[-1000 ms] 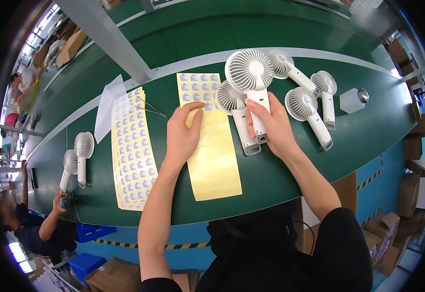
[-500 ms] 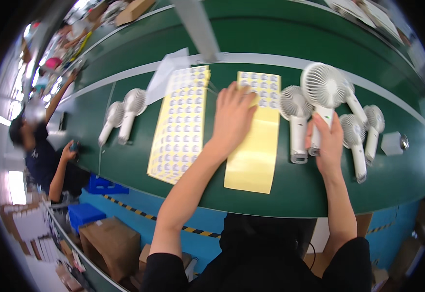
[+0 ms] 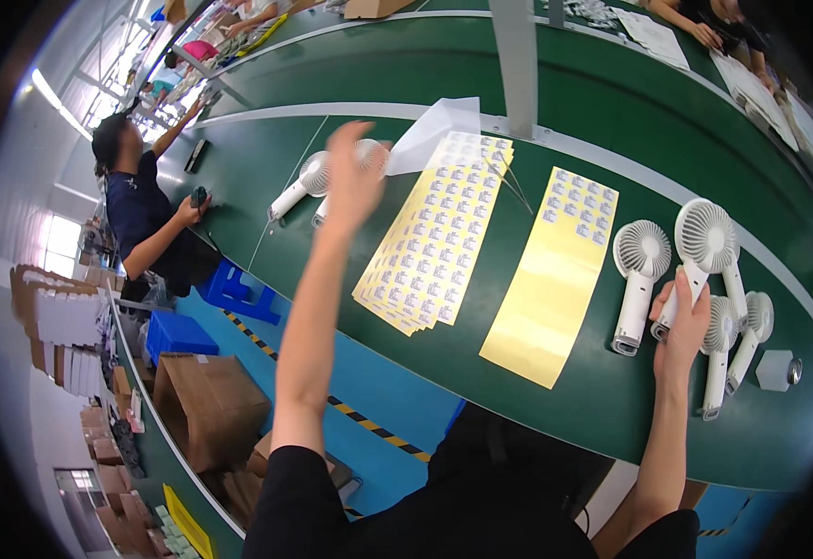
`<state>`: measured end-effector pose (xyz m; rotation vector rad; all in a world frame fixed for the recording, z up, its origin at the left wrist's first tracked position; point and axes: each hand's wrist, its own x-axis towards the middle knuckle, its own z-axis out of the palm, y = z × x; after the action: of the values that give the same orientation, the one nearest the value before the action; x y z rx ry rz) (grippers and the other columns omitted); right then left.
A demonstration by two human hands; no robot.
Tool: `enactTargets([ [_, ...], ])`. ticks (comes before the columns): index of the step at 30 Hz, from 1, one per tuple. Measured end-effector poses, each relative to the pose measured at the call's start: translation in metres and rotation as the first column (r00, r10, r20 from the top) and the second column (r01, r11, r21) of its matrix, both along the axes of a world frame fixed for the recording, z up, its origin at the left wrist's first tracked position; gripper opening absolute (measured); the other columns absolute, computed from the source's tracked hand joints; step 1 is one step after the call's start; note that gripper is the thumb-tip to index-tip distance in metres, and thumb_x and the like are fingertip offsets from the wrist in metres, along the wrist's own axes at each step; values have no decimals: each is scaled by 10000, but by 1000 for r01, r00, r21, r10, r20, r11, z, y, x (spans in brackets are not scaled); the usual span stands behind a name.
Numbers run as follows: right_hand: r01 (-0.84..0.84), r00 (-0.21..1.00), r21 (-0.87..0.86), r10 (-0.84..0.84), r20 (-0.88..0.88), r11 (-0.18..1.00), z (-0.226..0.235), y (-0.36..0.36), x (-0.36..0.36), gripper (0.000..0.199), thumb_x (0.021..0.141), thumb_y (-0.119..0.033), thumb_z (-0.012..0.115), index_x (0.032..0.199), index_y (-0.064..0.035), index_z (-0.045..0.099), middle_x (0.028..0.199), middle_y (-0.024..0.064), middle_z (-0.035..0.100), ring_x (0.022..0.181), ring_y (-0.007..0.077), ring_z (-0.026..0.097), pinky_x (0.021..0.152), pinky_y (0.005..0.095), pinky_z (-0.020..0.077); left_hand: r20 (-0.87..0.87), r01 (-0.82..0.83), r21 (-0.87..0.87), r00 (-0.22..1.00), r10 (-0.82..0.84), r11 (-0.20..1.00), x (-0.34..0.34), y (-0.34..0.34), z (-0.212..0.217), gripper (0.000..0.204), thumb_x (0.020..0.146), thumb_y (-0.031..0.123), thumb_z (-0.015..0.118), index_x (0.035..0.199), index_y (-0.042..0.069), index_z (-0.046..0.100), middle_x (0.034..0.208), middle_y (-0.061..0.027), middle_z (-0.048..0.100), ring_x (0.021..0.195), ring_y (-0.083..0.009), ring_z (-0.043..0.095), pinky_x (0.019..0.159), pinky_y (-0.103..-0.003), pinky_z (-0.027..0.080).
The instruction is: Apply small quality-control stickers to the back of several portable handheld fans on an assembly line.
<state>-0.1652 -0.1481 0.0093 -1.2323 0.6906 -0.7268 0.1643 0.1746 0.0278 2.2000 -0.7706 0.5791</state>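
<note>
Left of sticker sheets (image 3: 439,233), blurred left hand (image 3: 355,177) perhaps covers 2 fans (image 3: 306,182).

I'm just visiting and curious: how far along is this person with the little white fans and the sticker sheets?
Partly through, it seems. The yellow sheet keeps stickers only at its far end. The right hand grips one fan by the handle, with three more fans beside it. The left hand reaches toward two fans farther left. The full sticker stack looks untouched.
</note>
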Motion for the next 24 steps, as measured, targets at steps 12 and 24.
enactTargets([
  [12,-123,991,7,122,53,992,-15,-6,11,311,947,-221,706,1055,-10,505,771,41,622,581,87,578,537,235,468,-8,-216,555,964,265,803,27,122,-31,550,867,541,717,1066,33,644,1246,-251,564,1161,-421,544,982,-476,440],
  [24,-89,994,-4,89,63,996,-22,-6,7,284,966,-216,684,1057,-14,505,757,41,622,596,93,589,542,238,480,-42,-257,399,954,298,880,5,93,-24,504,865,435,759,1002,-49,725,1071,-320,608,989,-419,593,900,-462,477],
])
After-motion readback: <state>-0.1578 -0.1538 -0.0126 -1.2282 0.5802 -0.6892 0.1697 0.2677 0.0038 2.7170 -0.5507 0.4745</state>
